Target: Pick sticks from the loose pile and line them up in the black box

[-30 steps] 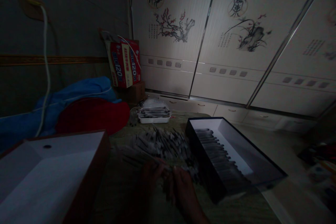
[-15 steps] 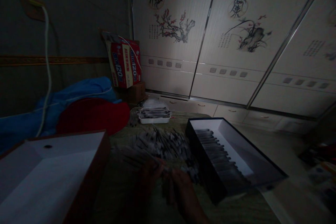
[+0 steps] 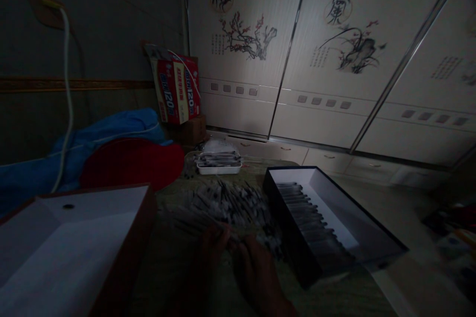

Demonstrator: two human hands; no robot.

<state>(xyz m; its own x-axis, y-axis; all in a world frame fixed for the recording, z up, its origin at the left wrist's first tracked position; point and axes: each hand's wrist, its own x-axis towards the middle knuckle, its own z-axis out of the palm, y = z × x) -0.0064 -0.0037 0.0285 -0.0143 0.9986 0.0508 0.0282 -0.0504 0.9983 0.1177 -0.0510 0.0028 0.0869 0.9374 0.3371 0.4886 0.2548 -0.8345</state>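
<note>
Fingers [image 3: 223, 237] of the left hand [image 3: 210, 248] are curled inward, with thumb and forefinger drawn close together. A slim, pale strip runs up and to the left from about their tips, though the gloom hides whether it is pinched there or lies just beyond. Across a narrow gap, the right hand [image 3: 260, 265] has its fingers bent and bunched, turned toward the left; what they grip, if anything, is too dark and blurred to tell.

Just past both hands, a loose heap of slender, pen-like pieces [image 3: 230, 203] spreads over the table [image 3: 256, 172], lying at many angles, some dark and some pale. To the right of the heap stands an open dark-edged box [image 3: 336, 225] with a white inside, where similar pieces lie side by side in a row along its near-left wall. To the left is an open reddish-brown box [image 3: 85, 237], its white floor visible.

Beyond the heap, a white tray [image 3: 218, 170] holds more thin pieces. A rounded red cloth-like thing [image 3: 134, 163] and blue fabric [image 3: 115, 126] lie behind the reddish-brown box. Farther back, a red and cream carton [image 3: 176, 91] leans near sliding doors [image 3: 241, 72] painted with branches and writing.
</note>
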